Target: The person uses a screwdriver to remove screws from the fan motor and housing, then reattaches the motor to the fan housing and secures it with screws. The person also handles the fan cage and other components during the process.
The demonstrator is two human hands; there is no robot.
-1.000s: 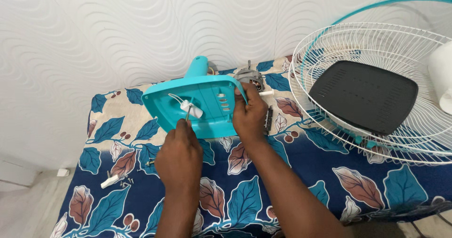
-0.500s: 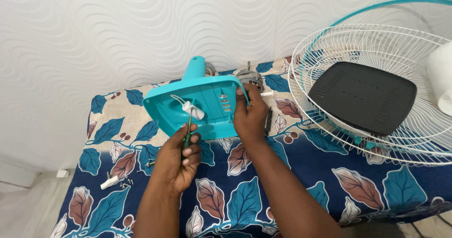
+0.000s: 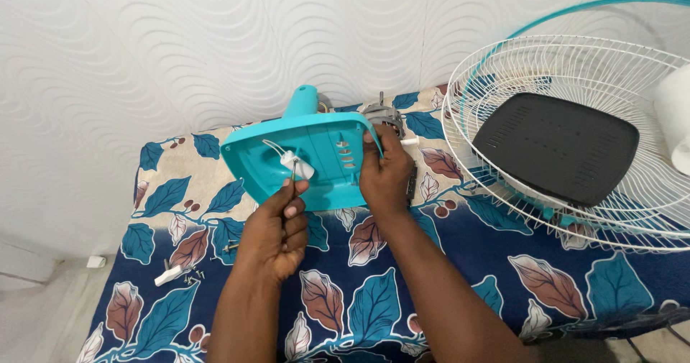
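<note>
Two bare hands work on a teal plastic fan housing [image 3: 316, 158], which stands tilted on edge near the back-centre of a cloth-covered table [image 3: 402, 298], its hollow inner side facing the camera and its neck pointing up toward the wall. Inside the shell, a small white part [image 3: 298, 165] hangs on thin white wires [image 3: 272, 147], next to a row of vent slots. Left hand [image 3: 277, 230] is below the housing, thumb & forefinger pinched tight on a thin metal tool [image 3: 292, 180] whose tip reaches up to the white part; rest of the fingers curled in. Right hand [image 3: 384, 176] clamps the housing's right edge, thumb on the inner face, fingers wrapped round behind. Grey motor [image 3: 382, 115] w/ a short shaft sits just behind that hand, partly hidden. Cloth is dark blue w/ teal, brown & cream leaves. Near its left edge, well apart from the hands: a white plastic bit [image 3: 167, 275] & a few loose screws [image 3: 192, 277]. At right, a white wire fan guard [image 3: 575, 83] w/ teal rim lies on the table, a dark grey square plate [image 3: 557, 147] resting in it. Behind all: white wall [image 3: 144, 47] w/ raised wavy pattern.
</note>
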